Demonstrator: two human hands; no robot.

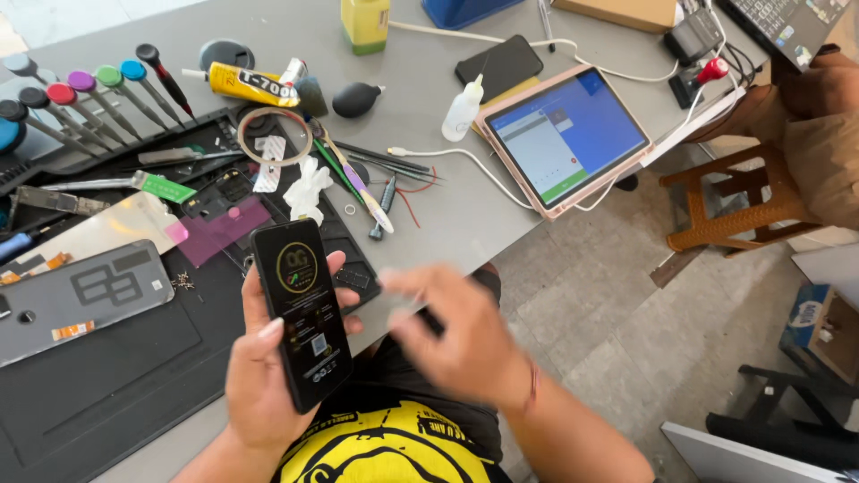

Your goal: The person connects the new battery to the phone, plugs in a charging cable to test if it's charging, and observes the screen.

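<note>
Smartphone held upright in my left hand, right hand blurred beside it.

My left hand (pixel 259 376) comes up from below, fingers wrapped around a black smartphone (pixel 300 313) with its screen lit, held over the near edge of the desk (pixel 429 170) above the black repair mat (pixel 116 376). My right hand (pixel 456 335) hangs just right of the phone, past the desk edge over open floor, fingers loosely spread, gripping nothing I can make out through the blur.

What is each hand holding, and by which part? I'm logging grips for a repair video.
The left hand holds a black smartphone by its lower half, fingers wrapped around its side edges. The right hand is motion-blurred; whether it holds anything cannot be told.
</note>
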